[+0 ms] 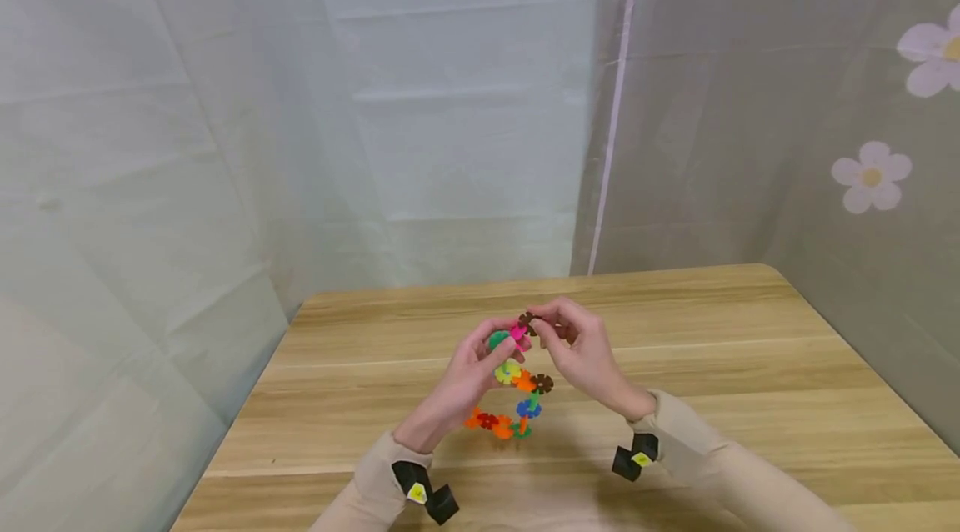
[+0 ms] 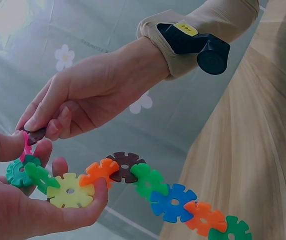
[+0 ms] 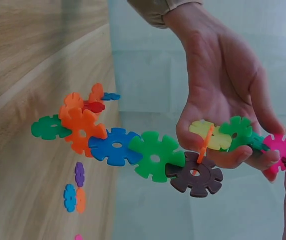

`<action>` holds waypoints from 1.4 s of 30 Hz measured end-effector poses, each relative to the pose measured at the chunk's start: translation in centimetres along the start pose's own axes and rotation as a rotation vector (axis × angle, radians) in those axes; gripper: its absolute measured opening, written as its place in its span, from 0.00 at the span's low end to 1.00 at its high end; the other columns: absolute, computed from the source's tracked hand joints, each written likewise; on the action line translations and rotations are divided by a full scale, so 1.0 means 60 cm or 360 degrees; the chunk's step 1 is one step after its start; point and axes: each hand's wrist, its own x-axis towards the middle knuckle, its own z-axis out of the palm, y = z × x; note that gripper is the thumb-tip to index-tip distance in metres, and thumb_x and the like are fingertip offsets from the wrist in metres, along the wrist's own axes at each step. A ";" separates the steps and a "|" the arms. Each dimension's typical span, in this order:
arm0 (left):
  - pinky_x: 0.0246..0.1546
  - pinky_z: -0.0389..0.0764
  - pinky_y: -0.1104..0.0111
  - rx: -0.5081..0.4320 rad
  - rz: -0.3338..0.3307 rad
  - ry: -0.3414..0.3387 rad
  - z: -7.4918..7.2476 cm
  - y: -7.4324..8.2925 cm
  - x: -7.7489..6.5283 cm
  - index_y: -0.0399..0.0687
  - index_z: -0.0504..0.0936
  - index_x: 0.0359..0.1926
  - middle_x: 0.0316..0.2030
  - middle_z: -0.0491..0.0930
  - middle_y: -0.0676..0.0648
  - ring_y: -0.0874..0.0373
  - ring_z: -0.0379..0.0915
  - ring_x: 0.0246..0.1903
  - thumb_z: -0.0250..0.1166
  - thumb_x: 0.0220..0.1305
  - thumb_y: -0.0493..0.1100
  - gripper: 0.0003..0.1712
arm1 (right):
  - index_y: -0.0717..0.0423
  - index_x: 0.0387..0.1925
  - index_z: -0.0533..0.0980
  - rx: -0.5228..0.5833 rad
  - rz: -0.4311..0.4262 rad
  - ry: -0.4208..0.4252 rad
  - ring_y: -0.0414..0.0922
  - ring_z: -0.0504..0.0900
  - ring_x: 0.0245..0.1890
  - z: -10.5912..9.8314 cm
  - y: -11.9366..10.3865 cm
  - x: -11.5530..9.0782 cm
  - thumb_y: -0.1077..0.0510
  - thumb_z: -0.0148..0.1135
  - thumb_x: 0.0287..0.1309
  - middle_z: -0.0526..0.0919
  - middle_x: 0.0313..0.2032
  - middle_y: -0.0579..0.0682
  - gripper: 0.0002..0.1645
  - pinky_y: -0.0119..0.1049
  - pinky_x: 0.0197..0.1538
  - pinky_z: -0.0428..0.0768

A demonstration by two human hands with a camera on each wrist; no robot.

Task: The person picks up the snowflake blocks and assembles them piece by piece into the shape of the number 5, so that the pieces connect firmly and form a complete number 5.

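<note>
My left hand (image 1: 467, 365) grips a chain of interlocking notched plastic discs near its upper end, around the pink disc (image 3: 279, 148) and teal disc (image 2: 20, 172). Between thumb and fingertips, my right hand (image 1: 581, 348) pinches a dark brown disc (image 1: 528, 323) that meets the pink one. From the left fingers the chain runs down through a yellow disc (image 2: 71, 191), an orange one (image 2: 99, 172), a second brown disc (image 3: 194, 173), a green one (image 3: 155, 157) and a blue one (image 3: 116, 146). A red disc (image 1: 488, 421) sits among orange ones in its hanging, curving lower part.
Below the hands is a wood-grain table (image 1: 360, 407). On it lie a purple disc (image 3: 79, 174), a light blue disc (image 3: 70, 198) and an orange disc (image 3: 81, 200). Behind the table's far edge hangs a pale curtain (image 1: 465, 140), with printed flowers on the right side.
</note>
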 end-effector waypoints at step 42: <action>0.44 0.75 0.53 -0.0013 -0.0048 0.0081 0.000 0.013 -0.008 0.66 0.57 0.69 0.35 0.77 0.54 0.58 0.75 0.39 0.52 0.74 0.48 0.27 | 0.67 0.52 0.78 -0.0126 0.0078 -0.0060 0.37 0.74 0.26 0.002 0.009 0.003 0.76 0.50 0.62 0.81 0.38 0.59 0.19 0.28 0.26 0.77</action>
